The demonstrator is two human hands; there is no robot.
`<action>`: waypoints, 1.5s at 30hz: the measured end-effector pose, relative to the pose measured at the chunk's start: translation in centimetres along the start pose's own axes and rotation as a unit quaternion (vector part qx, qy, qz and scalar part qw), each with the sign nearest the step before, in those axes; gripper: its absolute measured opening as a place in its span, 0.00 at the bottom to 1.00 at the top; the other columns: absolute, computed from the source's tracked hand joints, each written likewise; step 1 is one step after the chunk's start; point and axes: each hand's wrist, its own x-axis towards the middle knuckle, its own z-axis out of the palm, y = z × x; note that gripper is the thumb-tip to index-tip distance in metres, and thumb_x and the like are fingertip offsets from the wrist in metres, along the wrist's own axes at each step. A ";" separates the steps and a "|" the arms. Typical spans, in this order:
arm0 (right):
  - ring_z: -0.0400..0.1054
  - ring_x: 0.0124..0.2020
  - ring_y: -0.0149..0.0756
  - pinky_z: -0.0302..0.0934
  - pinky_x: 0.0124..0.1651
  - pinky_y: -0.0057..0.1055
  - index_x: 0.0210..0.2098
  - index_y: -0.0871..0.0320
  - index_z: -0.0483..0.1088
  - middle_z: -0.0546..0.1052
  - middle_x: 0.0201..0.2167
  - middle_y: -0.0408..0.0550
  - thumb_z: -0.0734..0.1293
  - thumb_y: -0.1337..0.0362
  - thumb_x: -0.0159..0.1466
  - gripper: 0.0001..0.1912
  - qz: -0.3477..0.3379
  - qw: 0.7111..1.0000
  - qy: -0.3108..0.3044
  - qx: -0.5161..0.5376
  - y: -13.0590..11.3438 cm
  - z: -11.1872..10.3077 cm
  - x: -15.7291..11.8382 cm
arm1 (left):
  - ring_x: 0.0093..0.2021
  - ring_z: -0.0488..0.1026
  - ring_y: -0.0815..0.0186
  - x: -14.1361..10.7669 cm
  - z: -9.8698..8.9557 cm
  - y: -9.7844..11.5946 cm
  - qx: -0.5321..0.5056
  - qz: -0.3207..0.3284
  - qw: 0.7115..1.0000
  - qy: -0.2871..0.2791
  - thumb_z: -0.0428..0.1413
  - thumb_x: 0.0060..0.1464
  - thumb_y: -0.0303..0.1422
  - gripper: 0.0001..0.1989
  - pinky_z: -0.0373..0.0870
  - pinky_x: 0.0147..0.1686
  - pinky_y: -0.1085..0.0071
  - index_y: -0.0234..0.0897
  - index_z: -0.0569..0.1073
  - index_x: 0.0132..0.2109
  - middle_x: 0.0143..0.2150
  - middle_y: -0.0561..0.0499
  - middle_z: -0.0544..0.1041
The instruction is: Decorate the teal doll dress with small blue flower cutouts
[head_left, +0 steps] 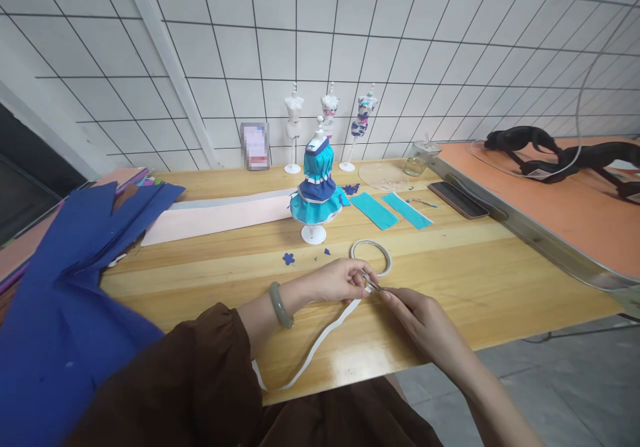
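My left hand [340,280], with a green bangle on its wrist, pinches the end of a narrow white strip [323,339]. The strip curves down to the table's front edge and passes behind my left sleeve. My right hand [413,310] is closed on a slim metal tool, tweezers by its look [373,283], whose tip meets the strip at my left fingertips. Just behind my hands lies a roll of white tape [371,242]. Farther back stands a small dress form in a turquoise and blue tiered dress [316,190].
Blue sheets [75,287] lie at left, beside a long pale pink strip [220,222]. Turquoise pieces [375,210], a dark phone [457,199] and a glass jar [416,162] are at right. Several white dress forms [294,117] stand behind. A blue flower cutout [289,258] lies in front.
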 end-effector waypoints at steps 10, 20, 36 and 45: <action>0.72 0.38 0.44 0.63 0.38 0.32 0.37 0.54 0.75 0.79 0.36 0.47 0.55 0.49 0.63 0.23 0.019 1.000 -0.001 -0.001 0.1 0.2 -0.1 | 0.22 0.63 0.76 0.0 0.0 0.1 0.001 0.002 1.000 -0.008 0.56 0.47 0.30 0.14 0.64 0.21 0.78 0.34 0.69 0.44 0.25 0.56 0.66; 0.67 0.50 0.46 0.61 0.50 0.38 0.47 0.57 0.71 0.75 0.48 0.51 0.56 0.50 0.63 0.23 0.012 1.000 -0.005 0.020 -0.7 -0.1 -0.5 | 0.23 0.64 0.75 0.1 0.1 0.3 -0.014 -0.009 1.000 -0.003 0.59 0.44 0.31 0.18 0.67 0.22 0.76 0.36 0.68 0.45 0.26 0.57 0.65; 0.73 0.36 0.40 0.67 0.34 0.32 0.49 0.57 0.66 0.77 0.41 0.53 0.56 0.54 0.65 0.19 -0.112 0.978 0.100 -0.147 1.2 1.3 -1.5 | 0.23 0.67 0.76 0.0 -0.2 0.2 -0.057 -0.028 0.998 0.008 0.58 0.42 0.25 0.33 0.63 0.22 0.78 0.39 0.57 0.56 0.32 0.54 0.70; 0.71 0.25 0.34 0.61 0.26 0.27 0.47 0.59 0.67 0.76 0.30 0.51 0.56 0.56 0.65 0.18 -0.179 0.937 0.154 -0.255 1.2 2.3 -2.1 | 0.23 0.71 0.71 0.1 0.4 0.5 -0.063 -0.042 0.995 0.064 0.55 0.49 0.31 0.31 0.69 0.25 0.73 0.34 0.56 0.59 0.28 0.52 0.73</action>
